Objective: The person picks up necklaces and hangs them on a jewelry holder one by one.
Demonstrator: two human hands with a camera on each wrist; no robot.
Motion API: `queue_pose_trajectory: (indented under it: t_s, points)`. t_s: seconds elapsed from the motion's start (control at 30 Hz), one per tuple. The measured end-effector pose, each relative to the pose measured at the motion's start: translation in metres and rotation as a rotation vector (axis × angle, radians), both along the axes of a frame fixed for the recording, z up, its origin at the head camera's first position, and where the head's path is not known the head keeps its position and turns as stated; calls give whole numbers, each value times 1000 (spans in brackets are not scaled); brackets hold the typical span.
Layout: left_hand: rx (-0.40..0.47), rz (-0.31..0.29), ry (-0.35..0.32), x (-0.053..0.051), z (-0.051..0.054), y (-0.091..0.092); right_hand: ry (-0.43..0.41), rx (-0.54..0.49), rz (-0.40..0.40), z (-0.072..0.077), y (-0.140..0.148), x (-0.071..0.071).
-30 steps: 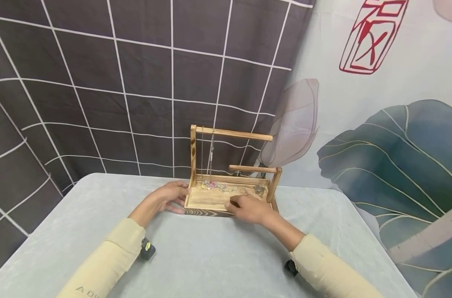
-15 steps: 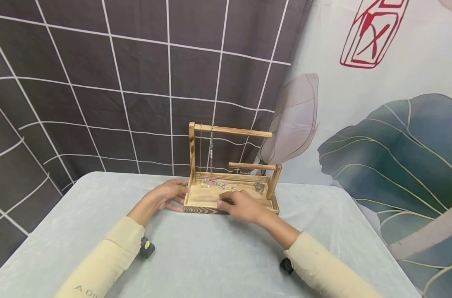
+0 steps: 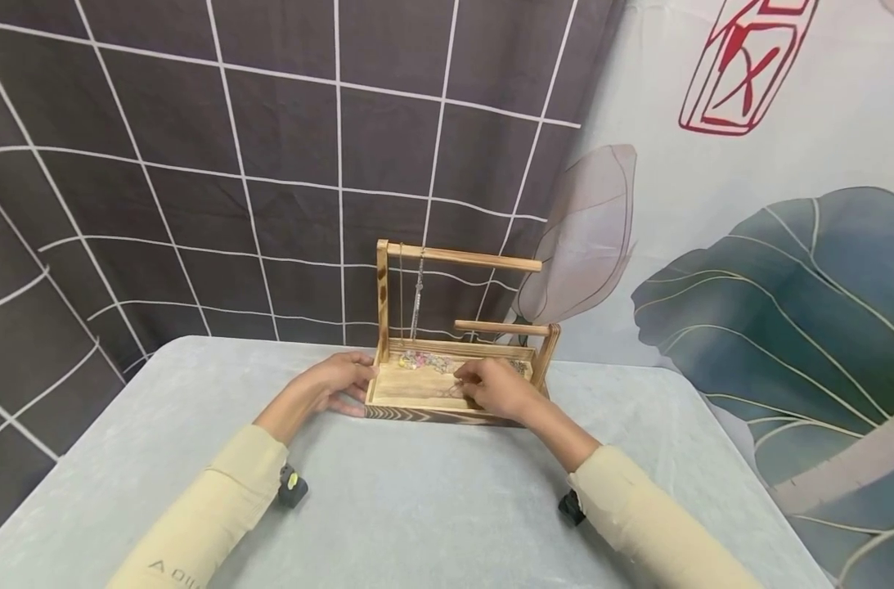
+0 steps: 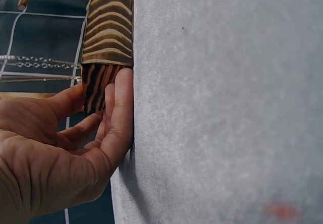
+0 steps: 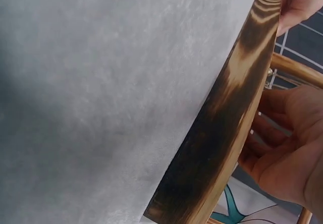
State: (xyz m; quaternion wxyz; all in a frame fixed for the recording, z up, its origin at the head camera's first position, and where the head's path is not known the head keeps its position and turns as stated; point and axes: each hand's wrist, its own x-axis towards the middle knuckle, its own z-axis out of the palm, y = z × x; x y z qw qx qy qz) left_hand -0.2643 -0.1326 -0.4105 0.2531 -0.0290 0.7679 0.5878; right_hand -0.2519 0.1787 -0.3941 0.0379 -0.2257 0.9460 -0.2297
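A wooden jewelry stand [image 3: 410, 397] with a shallow tray base is on the cloth-covered table. My left hand [image 3: 338, 381] grips the tray's left end; in the left wrist view its thumb [image 4: 70, 102] is at the rim and its fingers lie along the outer end. My right hand [image 3: 496, 386] is over the tray's right part, fingers curled down. At its fingertips is a thin light chain [image 3: 450, 393], partly hidden; small pale beads show there in the right wrist view. A colorful beaded bracelet [image 3: 420, 361] lies along the tray's back.
A thin necklace [image 3: 401, 298] and a thicker silver chain [image 3: 418, 298] hang from the upper bar [image 3: 464, 257]. A shorter bar [image 3: 501, 328] stands at the right. A dark metallic jewelry piece [image 3: 518, 366] is partly behind my right hand.
My right hand went left along the tray's front, then back right and farther in. The thin chain now shows on the tray floor by its fingertips. My left hand stays put.
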Motion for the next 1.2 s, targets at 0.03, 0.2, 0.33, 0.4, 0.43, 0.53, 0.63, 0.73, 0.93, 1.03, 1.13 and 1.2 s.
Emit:
queue_pose_trajectory:
  t_s: [0.03,0.2,0.33,0.4,0.43,0.53,0.63,0.73,0.93,1.03,1.13,1.2]
  points:
    - [0,1,0,0,0,0,20,10,5,-11,4,-10]
    - [-2,1,-4,1,0,0,94,46,35,-79,27,-70]
    - [0,2,-10,1,-1,0,122,58,52,-88,35,-77]
    - [2,2,-11,1,-2,0,123,67,71,-77,34,-68]
    - [3,5,-13,1,-2,0,106,62,80,-68,33,-61]
    - [4,3,-9,0,-3,0,50,48,108,-42,28,-41]
    - [8,9,-8,0,-2,0,39,34,118,-35,30,-37]
    - [11,6,-7,0,-1,0,84,37,123,-49,39,-51]
    - [14,1,-8,2,0,-1,134,55,88,-80,45,-76]
    - [9,0,-7,2,0,-1,128,51,97,-83,39,-75]
    - [8,0,-8,1,1,-1,151,44,139,-71,30,-63]
    - [9,2,-7,1,1,0,136,44,157,-60,24,-54]
